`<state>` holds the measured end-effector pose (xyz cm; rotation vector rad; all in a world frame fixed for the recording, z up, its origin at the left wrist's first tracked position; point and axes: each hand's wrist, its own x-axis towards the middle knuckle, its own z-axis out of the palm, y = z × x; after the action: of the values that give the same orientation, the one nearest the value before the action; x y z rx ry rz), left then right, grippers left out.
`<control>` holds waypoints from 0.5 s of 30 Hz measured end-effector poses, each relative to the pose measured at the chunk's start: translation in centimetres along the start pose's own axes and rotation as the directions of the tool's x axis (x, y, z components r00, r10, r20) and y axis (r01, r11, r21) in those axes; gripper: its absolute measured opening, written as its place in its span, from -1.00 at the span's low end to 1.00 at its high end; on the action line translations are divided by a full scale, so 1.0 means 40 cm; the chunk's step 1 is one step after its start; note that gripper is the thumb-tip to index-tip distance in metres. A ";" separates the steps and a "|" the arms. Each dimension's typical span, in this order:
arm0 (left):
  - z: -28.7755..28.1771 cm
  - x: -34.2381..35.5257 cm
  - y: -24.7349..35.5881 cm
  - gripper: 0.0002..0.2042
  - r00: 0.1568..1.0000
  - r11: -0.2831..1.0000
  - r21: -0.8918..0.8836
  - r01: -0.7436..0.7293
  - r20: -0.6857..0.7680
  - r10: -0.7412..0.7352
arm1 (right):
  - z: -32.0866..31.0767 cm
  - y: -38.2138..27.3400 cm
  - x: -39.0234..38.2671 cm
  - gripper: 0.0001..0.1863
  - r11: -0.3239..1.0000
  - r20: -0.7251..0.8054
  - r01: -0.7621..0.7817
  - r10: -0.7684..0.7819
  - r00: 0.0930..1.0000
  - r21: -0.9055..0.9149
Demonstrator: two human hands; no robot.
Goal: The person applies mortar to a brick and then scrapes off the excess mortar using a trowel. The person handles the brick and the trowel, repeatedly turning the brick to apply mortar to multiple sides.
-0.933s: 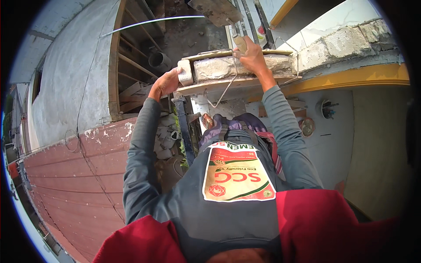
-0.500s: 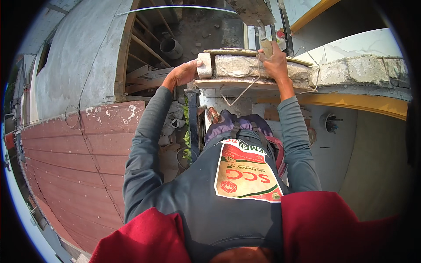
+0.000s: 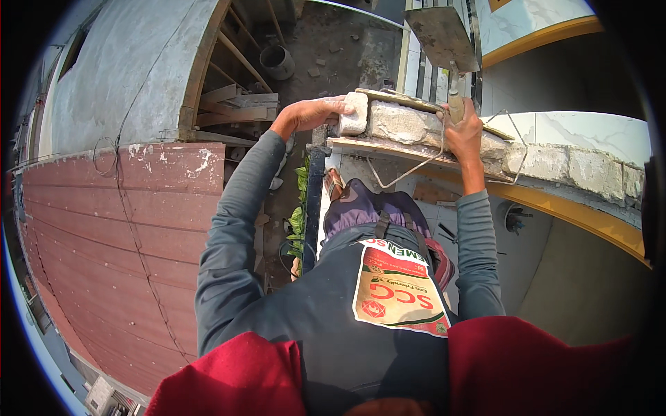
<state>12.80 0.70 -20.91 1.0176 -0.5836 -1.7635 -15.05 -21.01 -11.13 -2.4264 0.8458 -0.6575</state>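
My left hand [image 3: 312,112] is closed on a small pale block [image 3: 352,116] at the left end of a masonry course [image 3: 406,125] held between wooden boards [image 3: 350,143]. My right hand [image 3: 463,135] grips the worn handle of a trowel [image 3: 455,104] over that course, its mortar-stained blade [image 3: 440,35] pointing away from me. Bent metal rod clamps [image 3: 382,184] straddle the boards, one passing close by my right hand.
A rough block wall [image 3: 548,159] continues rightward above a yellow beam [image 3: 576,211]. Red corrugated sheeting [image 3: 104,243] and a grey wall [image 3: 125,69] lie left. A bucket [image 3: 276,64], lumber [image 3: 236,113] and rubble occupy the ground below. Plants [image 3: 297,220] grow beside a dark post.
The wall, both hands and the trowel appear farther right in the view, as the camera has shifted. My left hand stays on the small block and my right on the trowel handle.
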 end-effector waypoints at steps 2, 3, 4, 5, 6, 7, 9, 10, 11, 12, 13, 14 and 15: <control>0.028 -0.002 0.010 -0.13 1.000 0.999 0.028 -0.026 -0.017 0.026 | -0.007 -0.007 -0.007 -0.69 1.000 0.018 -0.003 0.003 1.000 0.008; 0.042 -0.005 0.018 -0.06 0.999 0.997 0.073 -0.040 0.009 0.039 | -0.008 0.001 -0.008 -0.70 1.000 0.014 -0.014 0.014 1.000 -0.001; 0.048 -0.015 0.034 -0.06 0.999 0.998 0.050 -0.048 -0.006 0.049 | -0.009 -0.004 -0.008 -0.71 1.000 0.014 -0.018 0.018 1.000 -0.007; 0.049 -0.019 0.040 -0.01 1.000 0.986 0.163 -0.031 0.001 0.031 | -0.016 -0.018 -0.010 -0.71 1.000 0.027 -0.029 0.029 0.999 0.011; 0.046 -0.019 0.037 0.03 1.000 0.962 0.274 -0.012 0.005 0.012 | -0.016 -0.019 -0.014 -0.71 1.000 0.058 -0.019 0.019 0.998 0.005; 0.042 -0.011 0.032 0.11 0.999 0.940 0.341 0.020 -0.045 -0.005 | -0.025 -0.022 -0.013 -0.71 1.000 0.050 -0.022 0.022 0.998 -0.013; 0.056 -0.005 0.046 0.18 1.000 0.944 0.329 0.024 -0.014 -0.021 | -0.037 -0.010 -0.016 -0.70 0.999 0.040 -0.031 0.033 0.999 -0.039; 0.048 0.005 0.035 0.20 0.999 0.944 0.330 0.034 -0.032 -0.025 | -0.036 -0.017 -0.016 -0.70 0.999 0.065 -0.018 0.021 0.998 -0.045; 0.042 0.016 0.022 0.20 0.999 0.952 0.305 0.028 -0.041 -0.016 | -0.037 -0.025 -0.015 -0.70 0.998 0.055 -0.015 0.018 0.998 -0.059; 0.038 0.028 0.010 0.22 0.998 0.925 0.378 0.032 -0.066 -0.008 | -0.038 -0.031 -0.014 -0.71 0.997 0.045 -0.012 0.015 0.999 -0.072; 0.038 0.040 0.006 0.23 0.996 0.890 0.454 0.038 -0.085 0.001 | -0.041 -0.032 -0.016 -0.71 0.996 0.041 0.010 -0.006 0.999 -0.091; 0.038 0.050 0.002 0.23 0.996 0.899 0.438 0.032 -0.087 0.007 | -0.044 -0.027 -0.017 -0.71 0.995 0.058 0.019 -0.013 0.998 -0.100; 0.039 0.060 -0.002 0.25 0.998 0.892 0.451 0.021 -0.069 0.012 | -0.049 -0.019 -0.018 -0.71 0.988 0.054 0.043 -0.036 0.998 -0.146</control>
<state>11.03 -1.56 -21.05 1.3927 -0.9774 -1.6208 -16.35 -20.58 -9.39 -2.5864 0.8544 -0.5625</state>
